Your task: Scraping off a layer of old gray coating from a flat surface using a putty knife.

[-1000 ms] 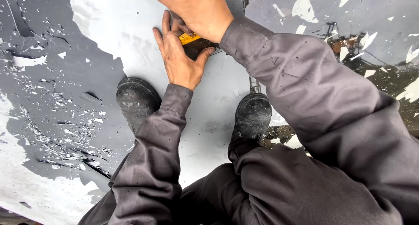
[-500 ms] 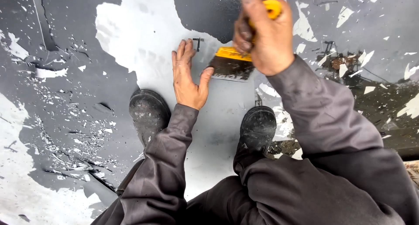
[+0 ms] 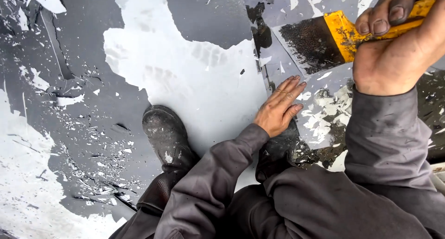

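Observation:
My right hand (image 3: 394, 49) is closed around the yellow handle of a scraper (image 3: 324, 39), raised at the upper right. Its wide dark blade points left and down toward the grey painted floor (image 3: 92, 127). My left hand (image 3: 278, 109) lies flat on the floor, fingers spread, just below the blade and beside a patch of loose white paint flakes (image 3: 329, 114). A large bare white area (image 3: 185, 76) where paint has come off spreads to the left of that hand. Both sleeves are grey.
My two dark boots stand on the floor, the left boot (image 3: 167, 137) in plain sight, the right boot (image 3: 278, 151) mostly under my left wrist. Paint chips (image 3: 88, 141) are strewn over the left side. A dark seam (image 3: 259, 30) runs down near the blade.
The view has swung left, so both hands now sit farther right. My right hand has lifted the scraper up and to the right; my left hand stays flat, now right of the white patch.

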